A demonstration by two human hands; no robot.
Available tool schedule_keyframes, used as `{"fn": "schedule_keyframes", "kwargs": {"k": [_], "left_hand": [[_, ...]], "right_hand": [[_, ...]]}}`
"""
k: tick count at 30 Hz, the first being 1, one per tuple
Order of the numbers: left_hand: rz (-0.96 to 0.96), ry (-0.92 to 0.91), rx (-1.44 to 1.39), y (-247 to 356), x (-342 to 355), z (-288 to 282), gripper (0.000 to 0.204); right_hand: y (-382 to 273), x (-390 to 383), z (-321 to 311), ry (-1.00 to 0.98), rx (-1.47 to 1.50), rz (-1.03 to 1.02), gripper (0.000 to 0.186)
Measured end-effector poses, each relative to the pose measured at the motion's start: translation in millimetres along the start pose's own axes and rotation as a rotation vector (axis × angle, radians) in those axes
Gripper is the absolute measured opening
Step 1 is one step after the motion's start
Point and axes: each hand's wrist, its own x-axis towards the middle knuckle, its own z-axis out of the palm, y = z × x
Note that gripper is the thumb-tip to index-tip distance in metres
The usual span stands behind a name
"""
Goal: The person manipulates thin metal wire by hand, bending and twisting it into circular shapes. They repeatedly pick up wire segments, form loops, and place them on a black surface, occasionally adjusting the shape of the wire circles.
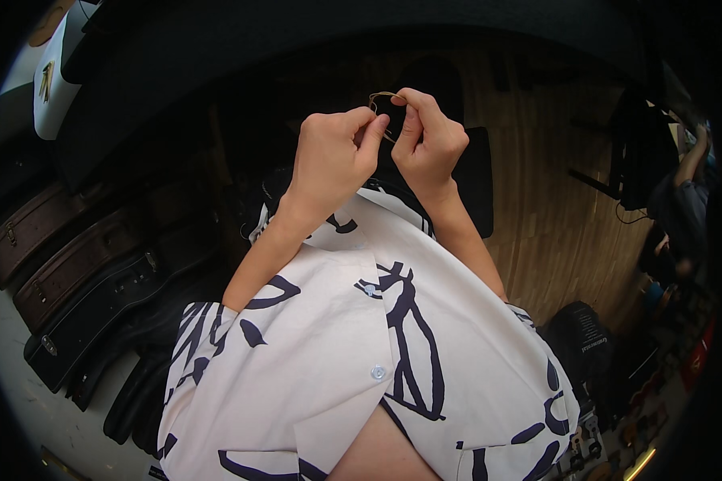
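Note:
Both hands are raised in front of my chest, close together. My left hand [334, 151] is closed, its thumb pressed to the side of the index finger, pinching a thin, yellowish-brown looped string [385, 93]. My right hand [430, 144] is also closed, with thumb and index finger gripping the other side of that loop. The string arches over the gap between the two hands, and a short piece of it shows below the left thumb tip. What it is made of is too fine to tell.
Several dark instrument cases [96, 297] stand in a row at the left. A black surface [297, 48] spans the far side. At upper left, a white surface [54, 104] holds small gold-coloured pieces. Another person [686, 196] is at the right, beyond the wooden floor [537, 216]. A black bag [578, 337] sits lower right.

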Motion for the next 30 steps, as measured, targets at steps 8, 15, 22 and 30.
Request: {"fn": "schedule_keyframes", "kwargs": {"k": [8,15,22,30], "left_hand": [[0.124,-0.037,0.177,1,2,-2,0.013],[-0.061,0.079,-0.576,-16,4,-9,0.016],[-0.168,-0.122,-0.887,-32,10,-15,0.022],[-0.120,-0.370,-1.248,-45,7,-19,0.021]], "right_hand": [[-2,-5,10,-0.011,0.063,0.077,0.012],[14,6,-5,-0.033,0.305,0.505,0.015],[8,10,-2,-0.111,0.438,0.428,0.016],[0,-1,12,-0.290,1.063,0.698,0.020]]}}
